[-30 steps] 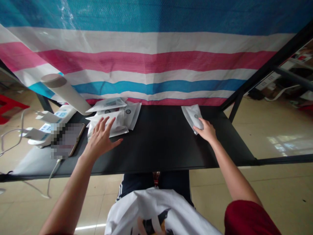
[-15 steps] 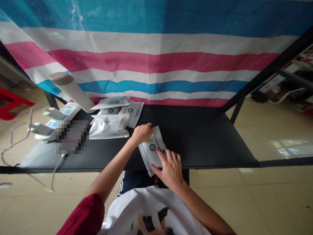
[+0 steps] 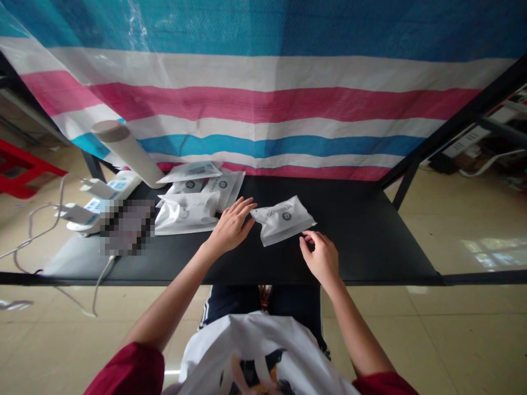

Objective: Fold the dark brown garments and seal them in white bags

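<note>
A white zip pouch (image 3: 275,226) with a dark round logo and lettering lies on the black tabletop (image 3: 370,236) between my hands. At the pouch's left end is my left hand (image 3: 234,226), palm down, its fingers stretched out; it holds nothing, and I cannot tell whether a fingertip touches the pouch corner. My right hand (image 3: 323,257) hovers by the pouch's right corner, thumb and fingers loosely bent and apart, with nothing in them. Left of my left hand, several similar pouches (image 3: 187,213) lie in an overlapping pile.
At the left stand a pale bottle (image 3: 129,153) with a tan cap and a power strip (image 3: 119,189) with plugged-in chargers. A pixelated flat object (image 3: 127,227) has a cable (image 3: 102,274) running over the front edge. A striped sheet (image 3: 263,104) hangs behind the table.
The single pouch has turned from slanting lengthwise to lying crosswise and sits farther from me. My right hand has come off it and moved right; my left fingers have straightened.
</note>
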A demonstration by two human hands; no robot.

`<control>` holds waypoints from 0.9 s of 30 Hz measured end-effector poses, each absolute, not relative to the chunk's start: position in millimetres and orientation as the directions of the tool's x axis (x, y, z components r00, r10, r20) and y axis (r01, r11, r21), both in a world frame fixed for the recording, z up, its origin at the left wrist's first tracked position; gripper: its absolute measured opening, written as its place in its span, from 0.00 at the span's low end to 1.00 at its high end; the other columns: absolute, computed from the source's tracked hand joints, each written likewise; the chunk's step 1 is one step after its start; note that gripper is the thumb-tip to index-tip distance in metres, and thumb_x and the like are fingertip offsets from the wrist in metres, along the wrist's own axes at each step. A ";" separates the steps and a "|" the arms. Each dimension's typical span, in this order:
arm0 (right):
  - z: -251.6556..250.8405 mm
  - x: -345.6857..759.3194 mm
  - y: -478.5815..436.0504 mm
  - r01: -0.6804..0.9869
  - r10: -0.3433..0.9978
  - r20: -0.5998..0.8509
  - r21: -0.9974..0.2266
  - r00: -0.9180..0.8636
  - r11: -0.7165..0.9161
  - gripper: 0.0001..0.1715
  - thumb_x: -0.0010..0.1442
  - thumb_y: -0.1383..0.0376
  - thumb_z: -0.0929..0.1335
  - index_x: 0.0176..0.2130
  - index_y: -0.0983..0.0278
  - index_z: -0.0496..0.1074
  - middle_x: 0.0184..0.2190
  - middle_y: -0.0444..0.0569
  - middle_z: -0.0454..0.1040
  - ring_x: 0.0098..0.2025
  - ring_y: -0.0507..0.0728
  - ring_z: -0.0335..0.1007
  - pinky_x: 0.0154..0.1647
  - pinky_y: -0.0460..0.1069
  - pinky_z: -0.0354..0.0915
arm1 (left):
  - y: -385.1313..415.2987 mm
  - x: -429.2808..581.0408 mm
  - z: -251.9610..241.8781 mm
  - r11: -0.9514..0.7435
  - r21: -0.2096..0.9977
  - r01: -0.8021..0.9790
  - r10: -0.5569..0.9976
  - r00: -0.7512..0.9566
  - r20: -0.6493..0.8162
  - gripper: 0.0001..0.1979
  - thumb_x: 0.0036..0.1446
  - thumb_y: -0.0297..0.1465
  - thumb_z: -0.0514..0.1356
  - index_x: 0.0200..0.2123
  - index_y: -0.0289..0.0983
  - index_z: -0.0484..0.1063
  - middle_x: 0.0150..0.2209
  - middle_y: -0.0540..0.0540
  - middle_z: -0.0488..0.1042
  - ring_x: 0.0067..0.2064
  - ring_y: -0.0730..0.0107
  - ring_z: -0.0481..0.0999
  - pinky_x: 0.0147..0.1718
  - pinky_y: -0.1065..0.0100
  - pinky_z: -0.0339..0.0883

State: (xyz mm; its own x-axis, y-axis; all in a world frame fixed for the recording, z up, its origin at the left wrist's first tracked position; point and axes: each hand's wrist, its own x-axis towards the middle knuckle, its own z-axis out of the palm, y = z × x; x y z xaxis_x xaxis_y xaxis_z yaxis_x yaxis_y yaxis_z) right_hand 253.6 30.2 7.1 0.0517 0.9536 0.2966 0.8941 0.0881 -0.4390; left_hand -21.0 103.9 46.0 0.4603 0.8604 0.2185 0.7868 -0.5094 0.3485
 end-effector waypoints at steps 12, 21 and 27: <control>-6.8 237.3 42.0 0.607 0.992 0.006 -0.791 0.126 -0.073 0.32 0.61 0.53 0.66 0.60 0.64 0.60 0.39 0.50 0.81 0.32 0.56 0.77 0.36 0.49 0.68 | 45.6 17.6 40.5 -0.739 0.242 0.628 0.644 0.765 -0.019 0.26 0.67 0.45 0.52 0.62 0.37 0.64 0.48 0.38 0.79 0.49 0.56 0.78 0.50 0.56 0.66; -25.6 224.6 17.6 0.337 0.945 -0.253 -0.925 -0.207 -0.174 0.40 0.53 0.69 0.69 0.63 0.65 0.59 0.30 0.44 0.77 0.26 0.52 0.74 0.29 0.46 0.68 | 61.1 17.9 70.5 -0.521 0.622 0.585 0.810 0.568 0.145 0.15 0.67 0.38 0.51 0.39 0.38 0.75 0.31 0.48 0.78 0.32 0.70 0.77 0.32 0.71 0.65; -25.0 225.7 -17.2 0.240 0.898 -0.328 -0.934 -0.292 -0.263 0.44 0.53 0.67 0.72 0.65 0.59 0.56 0.30 0.40 0.75 0.27 0.52 0.75 0.30 0.46 0.70 | 90.9 22.0 52.3 -0.438 0.480 0.760 0.895 0.418 0.155 0.13 0.66 0.37 0.53 0.45 0.38 0.73 0.42 0.45 0.78 0.44 0.61 0.76 0.45 0.62 0.67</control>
State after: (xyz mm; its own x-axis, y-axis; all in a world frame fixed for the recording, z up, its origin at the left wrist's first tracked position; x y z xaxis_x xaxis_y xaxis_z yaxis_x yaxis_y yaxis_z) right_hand 225.7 -17.2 -25.0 -0.2921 0.8985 -0.3278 0.2404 -0.2627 -0.9344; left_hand 22.0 90.9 52.3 0.4175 0.8953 0.1554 0.7600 -0.4378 0.4803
